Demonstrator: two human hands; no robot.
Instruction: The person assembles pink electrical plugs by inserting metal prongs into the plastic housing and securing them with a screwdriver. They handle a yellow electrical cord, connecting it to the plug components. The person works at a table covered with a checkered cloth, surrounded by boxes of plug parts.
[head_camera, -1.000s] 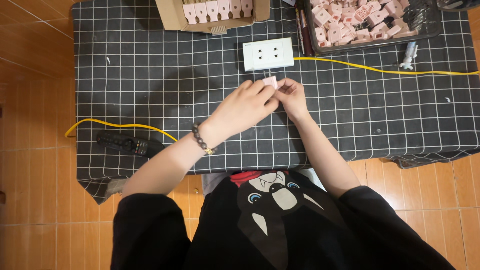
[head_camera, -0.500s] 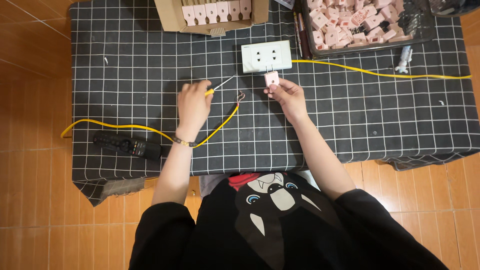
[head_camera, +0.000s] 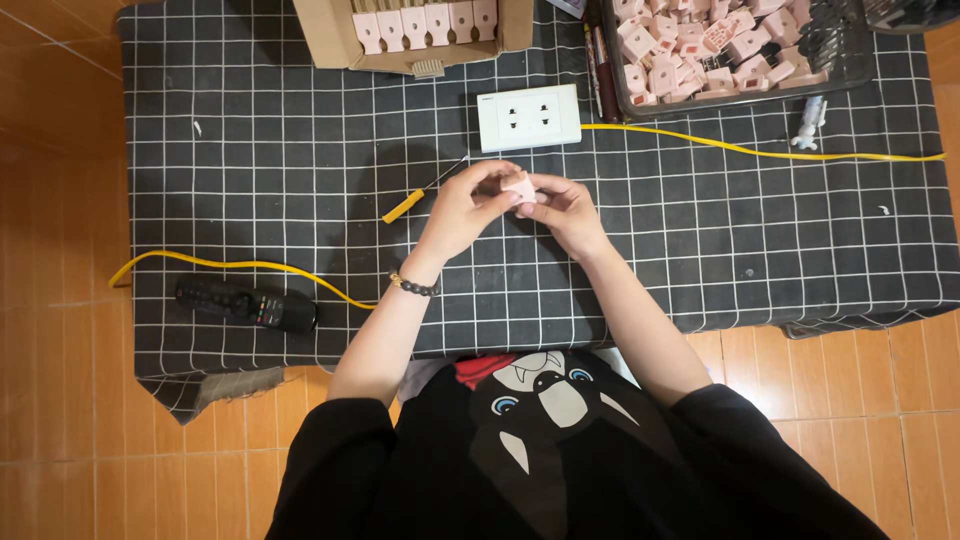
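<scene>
Both hands meet over the middle of the black checked cloth (head_camera: 250, 160). My left hand (head_camera: 462, 208) and my right hand (head_camera: 565, 210) pinch a small pink plastic part (head_camera: 520, 187) between their fingertips. A white double socket plate (head_camera: 528, 117) lies just beyond the hands, with a yellow cable (head_camera: 760, 152) running from it to the right. A screwdriver with a yellow handle (head_camera: 408, 204) lies on the cloth just left of my left hand.
A cardboard box (head_camera: 415, 30) holding a row of pink parts stands at the far edge. A dark tray (head_camera: 735, 50) with several loose pink parts sits at the far right. A black remote (head_camera: 247, 303) and another yellow cable (head_camera: 230, 266) lie near the front left.
My left hand has put down the yellow-handled screwdriver and come back to the right hand. Both hands now hold the pink part nearer to me than the socket plate.
</scene>
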